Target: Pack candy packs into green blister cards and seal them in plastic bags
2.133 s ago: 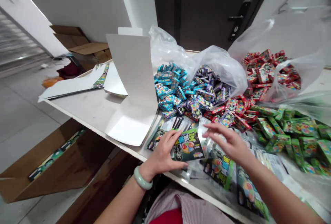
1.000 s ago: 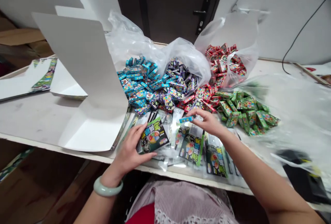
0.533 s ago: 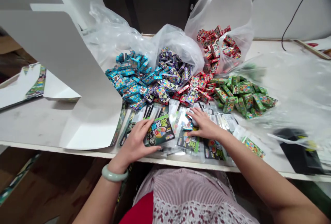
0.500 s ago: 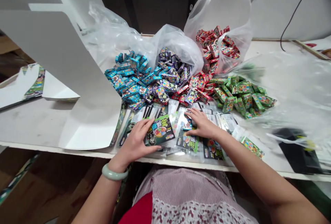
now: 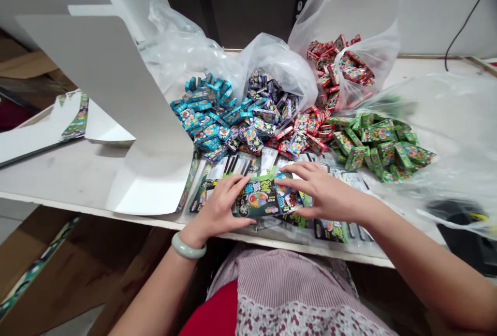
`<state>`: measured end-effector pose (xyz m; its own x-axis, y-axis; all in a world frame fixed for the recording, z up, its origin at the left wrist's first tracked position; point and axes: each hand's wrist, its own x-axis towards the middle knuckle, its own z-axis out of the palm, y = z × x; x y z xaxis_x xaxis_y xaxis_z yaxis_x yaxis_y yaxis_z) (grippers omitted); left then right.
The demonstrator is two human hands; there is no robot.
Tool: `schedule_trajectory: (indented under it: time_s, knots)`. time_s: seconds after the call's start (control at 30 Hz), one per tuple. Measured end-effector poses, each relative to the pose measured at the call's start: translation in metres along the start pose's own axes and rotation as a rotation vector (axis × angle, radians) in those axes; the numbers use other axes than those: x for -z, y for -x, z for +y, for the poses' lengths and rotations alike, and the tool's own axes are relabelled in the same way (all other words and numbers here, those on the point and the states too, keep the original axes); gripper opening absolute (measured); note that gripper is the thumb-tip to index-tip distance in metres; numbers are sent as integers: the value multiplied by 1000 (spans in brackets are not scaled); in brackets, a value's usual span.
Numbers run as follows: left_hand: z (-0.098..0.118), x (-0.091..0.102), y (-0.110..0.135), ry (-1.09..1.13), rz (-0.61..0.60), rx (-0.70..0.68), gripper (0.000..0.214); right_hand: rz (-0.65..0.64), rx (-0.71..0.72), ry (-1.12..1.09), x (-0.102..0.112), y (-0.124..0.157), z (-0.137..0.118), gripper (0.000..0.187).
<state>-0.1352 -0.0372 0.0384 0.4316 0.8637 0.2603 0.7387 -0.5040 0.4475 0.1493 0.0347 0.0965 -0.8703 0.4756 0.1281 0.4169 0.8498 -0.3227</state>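
Observation:
My left hand [image 5: 217, 205] grips the left end of a flat black-and-green printed packet [image 5: 256, 199] with a coloured wheel on its front, thumb below and fingers above. At the packet's right end my right hand [image 5: 324, 191] has its fingers and thumb around a small blue printed box [image 5: 286, 195]. The box covers that end of the packet; whether it lies on it or partly inside cannot be made out. Beneath both hands are several clear-and-printed flat packets [image 5: 332, 230], overlapping along the table's front edge.
Behind the hands are heaps of small boxes: blue [image 5: 205, 113], purple [image 5: 267, 100], red [image 5: 310, 123] and green [image 5: 382, 139]. Clear plastic bags [image 5: 272, 51] rise around them. A folded white cardboard display [image 5: 155, 160] stands at left. A black object [image 5: 462, 232] lies at right under plastic.
My right hand has brought the blue box against the right end of the printed packet. My left hand still holds the packet. The view has shifted somewhat leftward.

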Motion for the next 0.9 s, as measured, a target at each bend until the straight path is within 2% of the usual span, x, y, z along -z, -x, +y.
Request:
schedule_trajectory:
  time_s: [0.1,0.27,0.47,0.67,0.73,0.8,0.9]
  knots:
    - [2,-1,0,31,-7,24,99,-18,20,4,-3,-5,4,64]
    - [1,-1,-1,61,-3,42,96,-8,20,-22,-6,-13,10,78]
    - [3,3,-2,72,-11,28,93,-27,36,-52,-4,-16,10,79]
    - [10,-9,-2,58,20,81,94,96,-45,-254,-23,-20,-1,106]
    - [14,-12,-1,45,54,117,93,203,-126,-329,-32,-17,-4,95]
    - [19,-12,0,33,100,155,92,308,-239,-375,-40,-11,-8,69]
    - [31,-11,-4,36,164,179,92,375,-387,-536,-48,-3,-11,42]
